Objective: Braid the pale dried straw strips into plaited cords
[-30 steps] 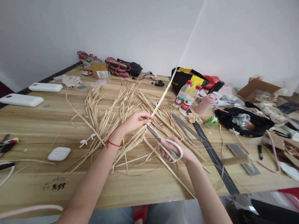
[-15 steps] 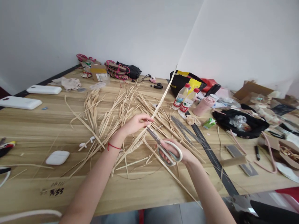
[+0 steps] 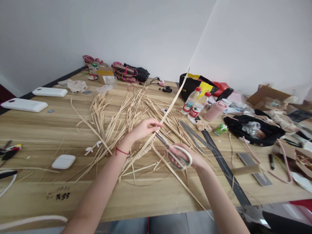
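Note:
My left hand point(image 3: 143, 127) pinches a long pale straw strip point(image 3: 173, 102) that rises from my fingers toward the upper right. A red string circles that wrist. My right hand point(image 3: 187, 158) grips white-handled scissors point(image 3: 174, 152), fingers through the loops, with the blades pointing up-left and their tips at the strip just below my left fingers. A braided straw piece point(image 3: 143, 150) lies under the hands. Loose straw strips point(image 3: 114, 120) spread over the wooden table point(image 3: 36, 130) behind them.
Two water bottles point(image 3: 195, 102), a pink cup point(image 3: 214, 110) and a black-and-yellow bag point(image 3: 195, 85) stand at the right. A black bag point(image 3: 253, 130), cardboard boxes and a phone point(image 3: 253, 167) clutter the far right. White cases point(image 3: 24, 104) and an earbud case point(image 3: 63, 161) lie left.
Both hands keep their grip on the strip and the scissors. The view has shifted slightly; the scissor tips stay at the strip near my left fingers.

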